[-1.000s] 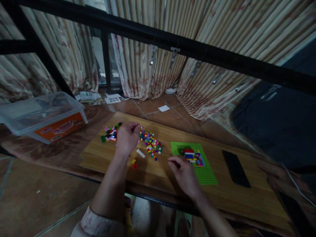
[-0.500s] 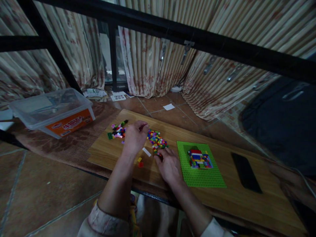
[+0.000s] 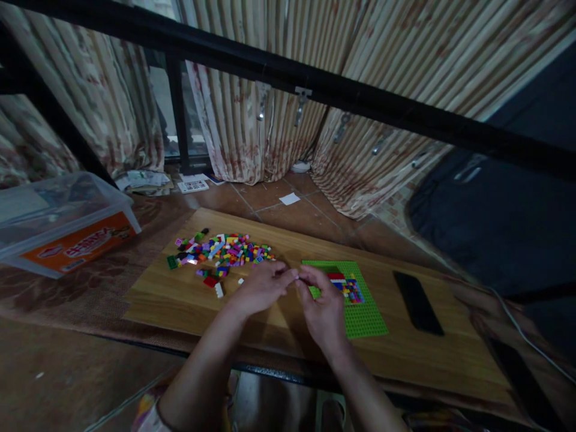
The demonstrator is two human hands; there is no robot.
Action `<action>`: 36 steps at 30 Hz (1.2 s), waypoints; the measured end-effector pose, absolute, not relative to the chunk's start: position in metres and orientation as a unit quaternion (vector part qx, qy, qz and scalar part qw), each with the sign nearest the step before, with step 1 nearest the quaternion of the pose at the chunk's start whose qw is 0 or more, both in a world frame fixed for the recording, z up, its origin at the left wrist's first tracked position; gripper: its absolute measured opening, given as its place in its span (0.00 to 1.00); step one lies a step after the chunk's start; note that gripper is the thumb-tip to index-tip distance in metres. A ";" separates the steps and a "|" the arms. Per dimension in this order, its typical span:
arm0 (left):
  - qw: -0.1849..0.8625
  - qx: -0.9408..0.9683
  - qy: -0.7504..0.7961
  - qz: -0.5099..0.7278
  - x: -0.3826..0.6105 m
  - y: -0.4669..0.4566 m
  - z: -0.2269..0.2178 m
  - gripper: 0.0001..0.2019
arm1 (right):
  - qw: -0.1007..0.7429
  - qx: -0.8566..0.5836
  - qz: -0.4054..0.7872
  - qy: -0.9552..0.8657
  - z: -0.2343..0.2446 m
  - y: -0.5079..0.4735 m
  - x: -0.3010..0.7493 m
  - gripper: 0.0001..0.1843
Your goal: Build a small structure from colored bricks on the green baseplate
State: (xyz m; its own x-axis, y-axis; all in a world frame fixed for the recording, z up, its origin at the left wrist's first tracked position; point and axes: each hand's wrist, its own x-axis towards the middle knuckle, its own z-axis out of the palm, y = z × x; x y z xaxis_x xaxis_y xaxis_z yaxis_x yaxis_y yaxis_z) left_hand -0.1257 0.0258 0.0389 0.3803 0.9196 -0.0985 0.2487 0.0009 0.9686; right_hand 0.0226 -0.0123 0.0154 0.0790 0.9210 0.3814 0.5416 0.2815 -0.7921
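Observation:
Over the wooden board, my left hand (image 3: 261, 288) and my right hand (image 3: 324, 306) meet at the fingertips, both pinched closed. A tiny pale speck shows between the fingertips, too small to name. Just right of and behind my right hand lies a green baseplate (image 3: 369, 321), partly covered by that hand. On it stands a multicoloured brick build (image 3: 353, 289), its left part hidden. A pile of small toy bricks (image 3: 234, 249) spreads beyond my left hand. Nearer me lie a red brick (image 3: 210, 281) and a white brick (image 3: 219, 290).
A black phone-like slab (image 3: 417, 303) lies on the wooden board (image 3: 180, 306), right of the baseplate. A clear plastic tub (image 3: 76, 234) with an orange label stands at the left. A dark metal rail (image 3: 279, 72) crosses in front of the curtains.
My hands have left the brick pile and come together fingertip to fingertip, closer to the baseplate. My view has turned a little to the right.

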 end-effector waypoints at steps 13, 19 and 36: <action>0.684 0.537 0.411 0.273 -0.083 0.008 0.032 0.12 | 0.395 -0.590 0.155 -0.687 0.028 -0.045 0.064 0.06; 0.720 0.447 0.463 0.261 -0.060 -0.005 0.022 0.08 | 0.417 -0.598 0.197 -0.656 0.012 -0.065 0.077 0.06; 0.410 0.710 0.509 0.261 -0.044 0.005 0.010 0.12 | 0.527 -0.651 0.261 -0.479 -0.003 -0.078 0.135 0.13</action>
